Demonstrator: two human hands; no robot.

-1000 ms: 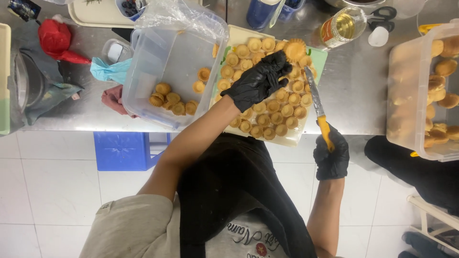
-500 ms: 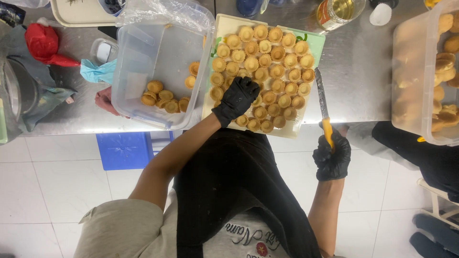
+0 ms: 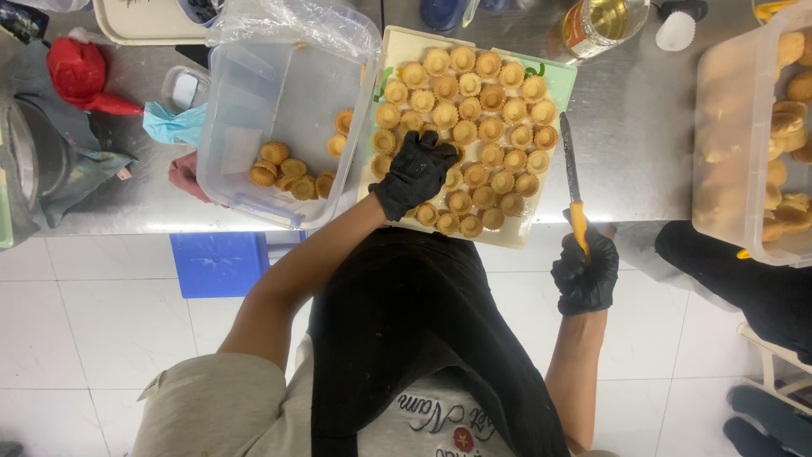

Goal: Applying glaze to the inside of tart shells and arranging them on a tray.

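The left hand (image 3: 416, 172), in a black glove, lies palm-down with fingers curled over the small round golden tart shells (image 3: 474, 110) at the near left part of the pale rectangular tray (image 3: 541, 222); whether the fingers enclose a shell cannot be told. The right hand (image 3: 584, 272), also in a black glove, is closed around the yellow handle of a narrow-bladed knife (image 3: 572, 182), held off the near edge of the tray's right side; the blade points away from the body and lies along the tray's right margin, just beside the outermost shells. The tart shells stand in close rows covering most of the tray, open side up. The tray rests on a stainless steel worktable (image 3: 643, 127), its near edge at the table's front edge. Just left of the tray, touching it, stands a clear rectangular plastic tub (image 3: 254, 93) holding a few more tart shells grouped at its near and right sides, with crumpled clear film at its far rim. A second clear tub of pastry (image 3: 753, 135) stands at the right end of the table, well apart from the knife. A red cloth (image 3: 78, 72) lies at the far left.
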